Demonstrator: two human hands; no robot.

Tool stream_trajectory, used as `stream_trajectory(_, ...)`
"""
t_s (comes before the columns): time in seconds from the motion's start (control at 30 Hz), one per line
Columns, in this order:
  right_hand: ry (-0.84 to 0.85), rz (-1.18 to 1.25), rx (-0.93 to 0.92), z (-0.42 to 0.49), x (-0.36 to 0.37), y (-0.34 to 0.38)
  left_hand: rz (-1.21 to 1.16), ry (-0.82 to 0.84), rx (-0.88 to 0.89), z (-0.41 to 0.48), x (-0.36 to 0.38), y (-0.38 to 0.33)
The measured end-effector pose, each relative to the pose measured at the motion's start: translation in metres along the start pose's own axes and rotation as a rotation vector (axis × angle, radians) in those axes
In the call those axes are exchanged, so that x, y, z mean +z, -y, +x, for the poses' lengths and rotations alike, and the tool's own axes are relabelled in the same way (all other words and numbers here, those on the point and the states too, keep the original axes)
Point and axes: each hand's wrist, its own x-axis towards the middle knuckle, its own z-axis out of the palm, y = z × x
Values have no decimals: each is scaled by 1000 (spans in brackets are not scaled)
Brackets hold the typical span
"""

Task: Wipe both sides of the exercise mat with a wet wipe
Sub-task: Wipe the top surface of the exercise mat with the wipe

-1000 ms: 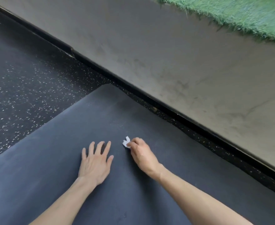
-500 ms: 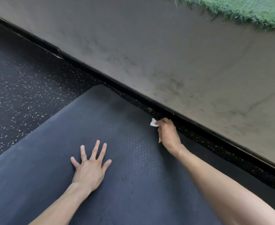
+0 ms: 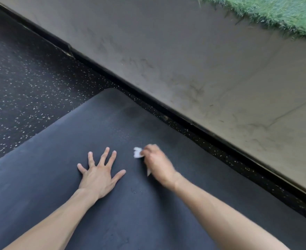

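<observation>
left hand (image 3: 99, 177) flat, fingers (image 3: 106, 153) splayed | right hand (image 3: 157, 164) curled (blurred)

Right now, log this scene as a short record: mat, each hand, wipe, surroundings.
mat: dark grey exercise mat, lying flat on the speckled floor
left hand: palm down on the mat, fingers spread
right hand: grips the wet wipe against the mat, motion-blurred
beyond mat: concrete surface, green turf

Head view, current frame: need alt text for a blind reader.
A person's right hand holds a crumpled white wet wipe against a dark grey exercise mat, while the left hand presses flat on it, fingers spread. Black speckled floor, a grey concrete surface and green turf lie beyond.
</observation>
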Motion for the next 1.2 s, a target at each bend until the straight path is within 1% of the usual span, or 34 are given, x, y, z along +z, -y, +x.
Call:
stream_trajectory(0.1,-203,-58,299,-2,-42,-67,0,-17,-4,0,2,-1)
stream_trajectory(0.13,-206,-83,386,-6,-51,-84,8,-23,-5,-1,3,-1)
stream_trajectory(0.2,-201,-98,451,-13,-52,-98,29,-32,-7,-1,5,-2)
stream_trajectory(0.27,-218,-59,458,-15,-37,-82,32,-44,-7,0,7,-3)
stream_trajectory(0.33,-202,-25,387,-14,-20,-51,34,-55,-5,0,9,-2)
stream_trajectory(0.4,-121,31,264,-19,-2,-14,35,-52,-9,0,9,-2)
stream_trajectory(0.43,-67,66,181,-24,8,4,33,-51,-11,1,9,-2)
stream_trajectory(0.5,49,63,-35,-36,18,32,19,-55,-13,1,9,-2)
stream_trajectory(0.53,91,66,-88,-38,17,34,14,-57,-12,1,9,-1)
stream_trajectory(0.6,52,24,-123,-32,2,14,16,-58,-4,1,9,0)
stream_trajectory(0.63,6,7,-75,-29,-9,-2,16,-58,0,1,10,1)
stream_trajectory(0.67,-67,-13,16,-27,-21,-23,13,-61,3,1,10,1)
stream_trajectory(0.7,-145,-43,132,-26,-34,-47,11,-68,6,0,11,1)
stream_trajectory(0.77,-210,-81,343,-31,-54,-91,16,-79,10,1,13,1)
stream_trajectory(0.83,-222,-78,439,-34,-61,-106,14,-81,10,1,14,2)
stream_trajectory(0.87,-225,-71,448,-33,-59,-102,3,-78,13,2,14,2)
stream_trajectory(0.9,-225,-53,424,-32,-53,-90,-10,-75,14,2,14,2)
stream_trajectory(0.97,-201,-5,313,-31,-34,-55,-23,-61,13,1,12,2)
stream_trajectory(1.03,-100,-5,193,-35,-9,-10,-27,-45,15,1,11,3)
stream_trajectory(1.13,65,111,-44,-50,21,50,-49,-20,36,2,5,7)
stream_trajectory(1.17,106,103,-128,-54,25,57,-65,-4,42,2,2,9)
stream_trajectory(1.2,124,93,-172,-55,23,58,-85,9,45,1,0,10)
